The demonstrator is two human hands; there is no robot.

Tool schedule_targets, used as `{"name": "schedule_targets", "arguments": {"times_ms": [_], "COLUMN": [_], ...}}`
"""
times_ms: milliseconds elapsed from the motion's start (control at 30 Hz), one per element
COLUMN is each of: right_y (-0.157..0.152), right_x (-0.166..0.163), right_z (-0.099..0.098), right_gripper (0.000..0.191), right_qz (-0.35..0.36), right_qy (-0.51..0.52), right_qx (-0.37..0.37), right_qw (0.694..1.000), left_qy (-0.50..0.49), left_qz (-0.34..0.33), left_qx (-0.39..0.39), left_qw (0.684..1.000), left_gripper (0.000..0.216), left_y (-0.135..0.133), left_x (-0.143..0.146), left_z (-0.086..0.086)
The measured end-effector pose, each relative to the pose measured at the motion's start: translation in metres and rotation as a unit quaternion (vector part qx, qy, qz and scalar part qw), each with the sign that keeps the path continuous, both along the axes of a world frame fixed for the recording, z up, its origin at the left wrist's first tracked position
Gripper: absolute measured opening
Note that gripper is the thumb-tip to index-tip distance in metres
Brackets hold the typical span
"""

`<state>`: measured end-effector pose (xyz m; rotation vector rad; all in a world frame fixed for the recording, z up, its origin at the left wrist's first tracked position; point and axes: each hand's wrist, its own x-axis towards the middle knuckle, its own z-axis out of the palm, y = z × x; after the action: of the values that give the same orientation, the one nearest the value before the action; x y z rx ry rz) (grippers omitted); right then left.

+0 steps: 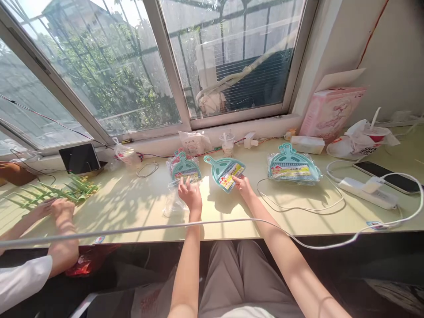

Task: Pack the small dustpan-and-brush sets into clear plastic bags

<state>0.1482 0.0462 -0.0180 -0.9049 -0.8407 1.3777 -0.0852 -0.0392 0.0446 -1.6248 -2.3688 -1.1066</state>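
My left hand (190,193) rests on the near edge of a stack of teal dustpan sets in clear bags (184,170), fingers bent onto the plastic. My right hand (243,183) pinches the lower corner of a single teal dustpan with a colourful label (225,171), tilted up off the pale desk (132,207). A clear empty bag (172,205) lies just left of my left wrist. A further pile of bagged teal dustpans (291,166) sits to the right of my right hand.
A co-worker's hands (56,211) work on green plastic pieces (66,191) at the left. White cables (298,205), a power strip (366,193), a phone (387,178), a pink box (331,112), a plastic cup (227,145) and a tablet (79,158) stand along the windowsill.
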Motion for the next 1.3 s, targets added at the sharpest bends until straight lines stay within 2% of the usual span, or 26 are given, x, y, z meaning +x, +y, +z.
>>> {"name": "schedule_targets", "arguments": {"times_ms": [67,133,200,333,433,500,600,733,800,967,1067,1300], "right_y": [-0.001,-0.002,-0.006,-0.016,-0.025,-0.029,-0.029,-0.025,-0.026,-0.033,-0.035,-0.025], "right_x": [-0.003,-0.006,-0.008,-0.009,-0.01,-0.012,-0.016,-0.016,-0.015,-0.014,-0.017,-0.022], "right_z": [0.0,0.003,0.008,0.019,0.024,0.025,0.025,0.025,0.026,0.033,0.033,0.025], "right_gripper": [0.035,0.035,0.037,0.04,0.042,0.043,0.042,0.042,0.044,0.053,0.056,0.055], "right_qz": [0.024,0.045,0.071,0.152,0.227,0.243,0.203,0.119,0.104,0.181,0.19,0.042], "right_qy": [-0.006,-0.009,-0.011,-0.045,-0.08,-0.092,-0.087,-0.057,-0.048,-0.058,-0.064,-0.036], "right_qx": [0.002,-0.011,-0.024,-0.037,-0.027,-0.02,-0.017,-0.015,-0.012,0.024,0.028,0.004], "right_qw": [1.0,0.999,0.997,0.987,0.97,0.965,0.975,0.991,0.993,0.982,0.979,0.998], "left_qy": [0.005,0.013,0.017,0.007,0.005,0.009,0.013,0.015,0.024,0.025,0.021,0.001], "left_qz": [0.019,-0.002,-0.023,-0.017,-0.008,0.009,0.032,0.008,-0.008,-0.058,-0.087,-0.151], "left_qx": [-0.062,-0.132,-0.178,-0.166,-0.153,-0.137,-0.092,-0.039,-0.03,-0.019,-0.008,-0.002], "left_qw": [0.998,0.991,0.984,0.986,0.988,0.99,0.995,0.999,0.999,0.998,0.996,0.989], "left_gripper": [0.064,0.067,0.06,0.046,0.038,0.037,0.041,0.048,0.051,0.054,0.052,0.051], "left_y": [-0.011,-0.019,-0.023,-0.02,-0.015,-0.012,-0.009,-0.008,-0.007,-0.006,-0.005,0.002], "left_x": [-0.017,-0.031,-0.041,-0.051,-0.053,-0.055,-0.058,-0.061,-0.06,-0.053,-0.048,-0.034], "left_z": [-0.003,-0.009,-0.016,-0.021,-0.019,-0.016,-0.011,-0.005,-0.002,0.005,0.006,0.009]}}
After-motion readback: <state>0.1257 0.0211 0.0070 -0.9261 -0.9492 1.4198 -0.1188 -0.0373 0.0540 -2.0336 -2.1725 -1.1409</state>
